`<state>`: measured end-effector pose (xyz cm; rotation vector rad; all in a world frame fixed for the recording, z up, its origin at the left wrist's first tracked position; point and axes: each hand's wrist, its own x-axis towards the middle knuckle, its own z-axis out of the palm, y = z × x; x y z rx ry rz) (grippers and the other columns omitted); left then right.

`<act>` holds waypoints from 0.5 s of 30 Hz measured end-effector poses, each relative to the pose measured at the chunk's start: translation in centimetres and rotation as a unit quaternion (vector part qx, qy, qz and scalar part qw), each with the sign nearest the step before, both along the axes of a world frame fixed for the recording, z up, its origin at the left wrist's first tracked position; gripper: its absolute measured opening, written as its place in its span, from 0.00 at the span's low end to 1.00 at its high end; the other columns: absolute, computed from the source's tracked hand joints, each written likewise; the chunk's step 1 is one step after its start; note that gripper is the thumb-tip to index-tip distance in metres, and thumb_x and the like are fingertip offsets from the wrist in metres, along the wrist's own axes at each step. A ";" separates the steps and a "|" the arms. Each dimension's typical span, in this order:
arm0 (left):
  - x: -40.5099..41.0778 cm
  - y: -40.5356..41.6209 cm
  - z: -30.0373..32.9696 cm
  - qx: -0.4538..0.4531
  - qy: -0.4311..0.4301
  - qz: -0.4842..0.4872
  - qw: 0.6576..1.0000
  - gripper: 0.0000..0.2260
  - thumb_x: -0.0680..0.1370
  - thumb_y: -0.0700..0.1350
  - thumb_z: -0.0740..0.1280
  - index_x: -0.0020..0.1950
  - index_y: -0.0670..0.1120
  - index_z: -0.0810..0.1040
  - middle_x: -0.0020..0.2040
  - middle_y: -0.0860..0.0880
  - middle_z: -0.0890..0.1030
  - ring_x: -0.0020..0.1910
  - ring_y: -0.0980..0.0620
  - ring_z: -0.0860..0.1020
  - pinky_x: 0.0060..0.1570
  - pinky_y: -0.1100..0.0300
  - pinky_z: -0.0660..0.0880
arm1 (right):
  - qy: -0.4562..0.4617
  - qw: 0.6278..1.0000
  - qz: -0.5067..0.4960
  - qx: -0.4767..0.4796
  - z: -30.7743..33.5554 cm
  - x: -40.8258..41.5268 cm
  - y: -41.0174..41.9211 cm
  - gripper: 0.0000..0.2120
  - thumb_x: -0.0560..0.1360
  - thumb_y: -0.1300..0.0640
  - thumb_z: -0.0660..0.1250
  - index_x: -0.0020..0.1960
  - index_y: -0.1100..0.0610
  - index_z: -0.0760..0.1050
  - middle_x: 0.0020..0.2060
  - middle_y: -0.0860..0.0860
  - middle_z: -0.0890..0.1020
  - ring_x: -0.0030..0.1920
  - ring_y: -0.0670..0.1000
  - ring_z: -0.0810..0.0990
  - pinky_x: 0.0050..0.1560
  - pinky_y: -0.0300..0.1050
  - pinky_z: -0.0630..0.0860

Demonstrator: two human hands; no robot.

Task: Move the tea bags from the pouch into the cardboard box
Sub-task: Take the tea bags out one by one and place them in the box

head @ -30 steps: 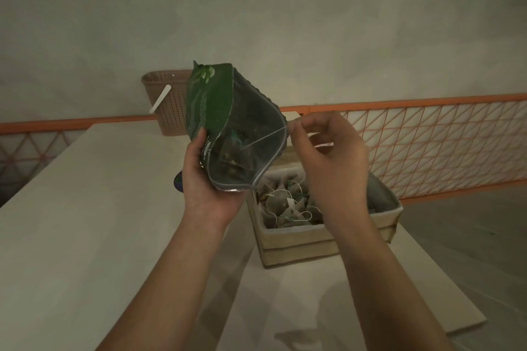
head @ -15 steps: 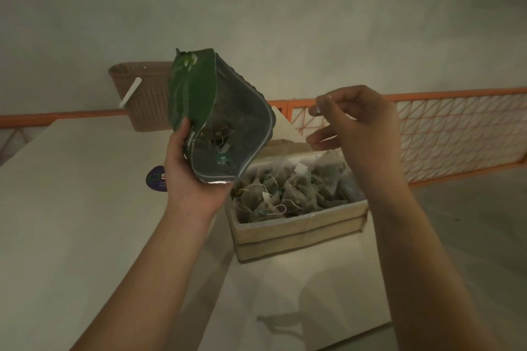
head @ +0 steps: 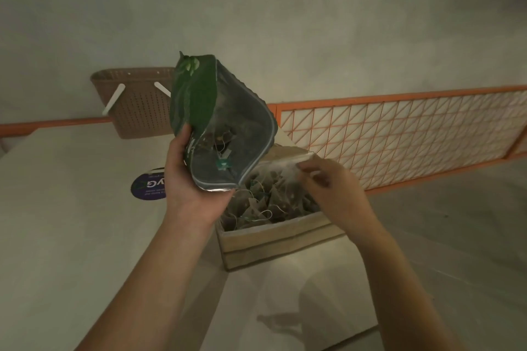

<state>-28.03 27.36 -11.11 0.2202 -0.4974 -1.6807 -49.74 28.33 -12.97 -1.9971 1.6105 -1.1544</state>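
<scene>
Plainly mid-transfer: the cardboard box already brims with tea bags. Tilted above it, the pouch is clasped by the left hand, a few bags inside. The right hand seems to pinch one bag over the box; next, reach into the pouch.

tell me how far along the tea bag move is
Mostly done, it seems: the cardboard box already holds a heap of tea bags. In hand: the left hand holds the green pouch open above it, while the right hand is down at the heap, apparently setting one in. Left: a few bags show inside the pouch.
</scene>
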 end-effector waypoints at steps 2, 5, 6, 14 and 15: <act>0.0 0.1 0.2 0.002 0.002 0.001 1.000 0.24 0.81 0.59 0.61 0.74 0.51 0.74 0.71 0.44 0.77 0.71 0.41 0.75 0.68 0.46 0.73 | 0.048 0.999 0.010 -0.001 -0.3 0.7 0.2 0.12 0.78 0.47 0.65 0.59 0.48 0.80 0.48 0.42 0.83 0.49 0.42 0.80 0.56 0.48 0.78; 0.2 0.2 0.4 0.008 0.005 0.005 1.000 0.23 0.82 0.59 0.61 0.74 0.51 0.75 0.71 0.44 0.77 0.70 0.42 0.75 0.66 0.47 0.75 | 0.131 0.990 -0.011 0.042 -0.1 1.2 0.5 0.16 0.80 0.41 0.58 0.50 0.46 0.82 0.34 0.40 0.80 0.40 0.38 0.76 0.66 0.54 0.67; 0.3 0.3 0.4 0.010 0.008 0.007 1.000 0.23 0.81 0.59 0.61 0.74 0.50 0.75 0.71 0.44 0.77 0.70 0.42 0.75 0.66 0.47 0.75 | 0.132 0.990 -0.019 0.038 0.1 1.4 0.6 0.17 0.80 0.39 0.56 0.48 0.45 0.81 0.34 0.41 0.80 0.41 0.38 0.76 0.67 0.56 0.64; 1.0 0.5 0.4 0.006 0.007 0.011 1.000 0.25 0.78 0.59 0.64 0.72 0.49 0.77 0.71 0.42 0.77 0.68 0.42 0.77 0.64 0.48 0.77 | -0.072 0.974 -0.012 -0.216 4.0 6.9 3.7 0.05 0.74 0.55 0.70 0.50 0.51 0.81 0.46 0.45 0.75 0.48 0.46 0.74 0.48 0.38 0.72; 1.0 0.6 0.4 0.002 0.002 0.008 1.000 0.26 0.79 0.60 0.63 0.74 0.48 0.75 0.72 0.42 0.76 0.67 0.42 0.77 0.61 0.49 0.79 | -0.017 0.970 -0.006 -0.242 4.2 7.7 3.8 0.06 0.73 0.56 0.71 0.50 0.51 0.83 0.45 0.46 0.75 0.49 0.48 0.73 0.48 0.38 0.70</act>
